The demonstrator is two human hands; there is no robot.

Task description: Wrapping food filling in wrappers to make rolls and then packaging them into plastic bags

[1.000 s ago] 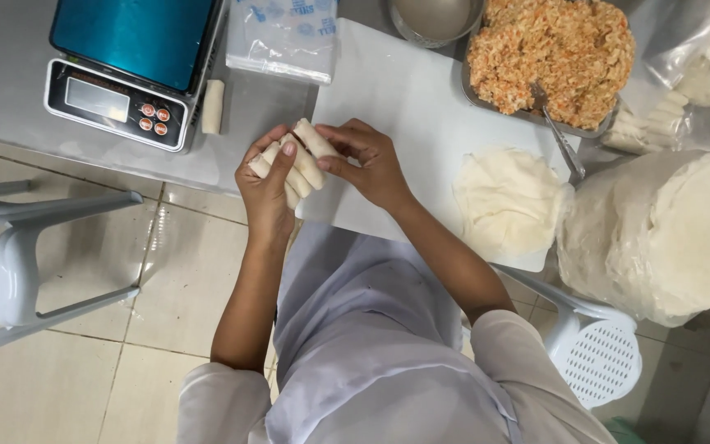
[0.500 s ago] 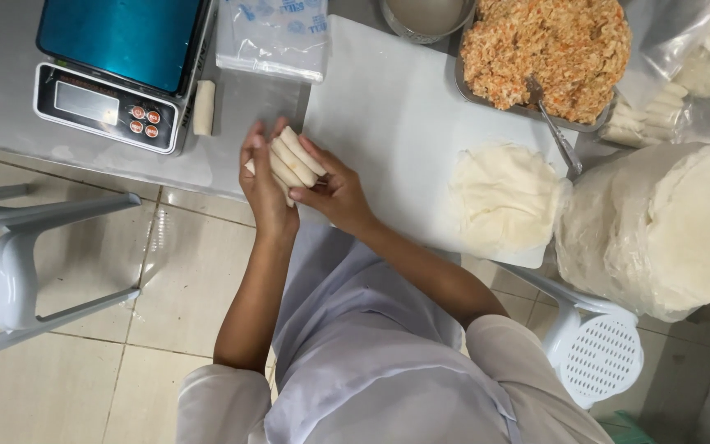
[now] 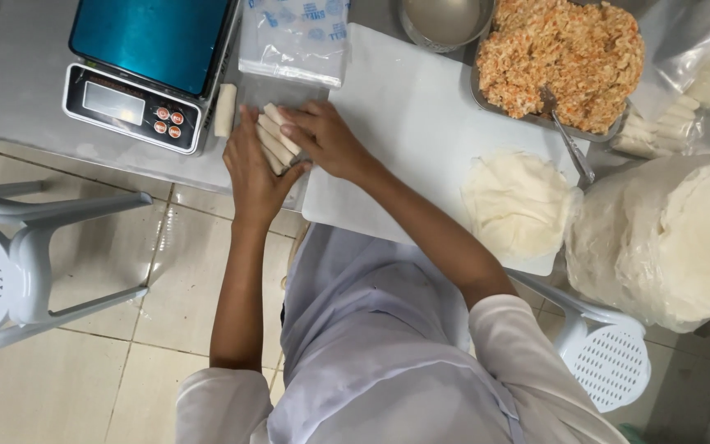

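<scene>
Both hands close around a small stack of pale rolls [image 3: 274,136] at the front edge of the counter [image 3: 18,74]. The left hand [image 3: 252,168] cups the stack from the front; the right hand [image 3: 322,136] grips it from the back, fingers curled over the rolls. One single roll [image 3: 224,109] lies apart, beside the scale [image 3: 154,62] with its blue platform. A clear bag [image 3: 296,37] lies behind the hands, just beside the white board [image 3: 404,123]. A stack of round wrappers [image 3: 515,201] rests on the board's right end; a tray of orange filling [image 3: 564,57] stands behind it, a spoon [image 3: 567,136] leaning out.
</scene>
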